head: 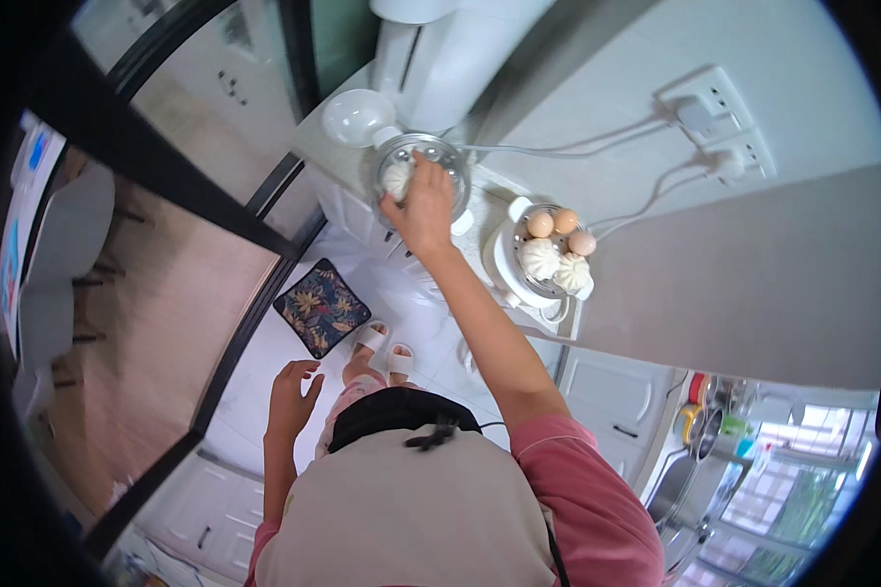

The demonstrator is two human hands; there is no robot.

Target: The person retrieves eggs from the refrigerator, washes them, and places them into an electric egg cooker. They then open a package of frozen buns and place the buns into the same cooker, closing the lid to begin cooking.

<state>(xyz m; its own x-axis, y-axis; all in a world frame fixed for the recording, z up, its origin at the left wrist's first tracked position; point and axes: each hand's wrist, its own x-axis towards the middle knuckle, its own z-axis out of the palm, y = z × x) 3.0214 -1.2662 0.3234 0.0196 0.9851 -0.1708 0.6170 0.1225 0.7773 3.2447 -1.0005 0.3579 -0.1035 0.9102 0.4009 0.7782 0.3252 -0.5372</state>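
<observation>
My right hand (424, 209) reaches over a round steamer tray (461, 172) on the counter, its fingers curved at a white bun (398, 180). Whether the fingers grip the bun cannot be told. My left hand (294, 396) hangs low over the floor with its fingers apart, holding nothing. To the right stands a white electric steamer (501, 260), its perforated tray bearing two pleated buns (539, 258) and several brown eggs (540, 224). A white bowl (358, 118) lies beyond the first tray.
A tall white appliance (440, 66) stands at the back of the counter. White cords (580, 154) run to wall sockets (716, 121). A black-framed glass door (161, 161) is at the left. On the floor lies a floral mat (323, 308); a sink (672, 488) is at the lower right.
</observation>
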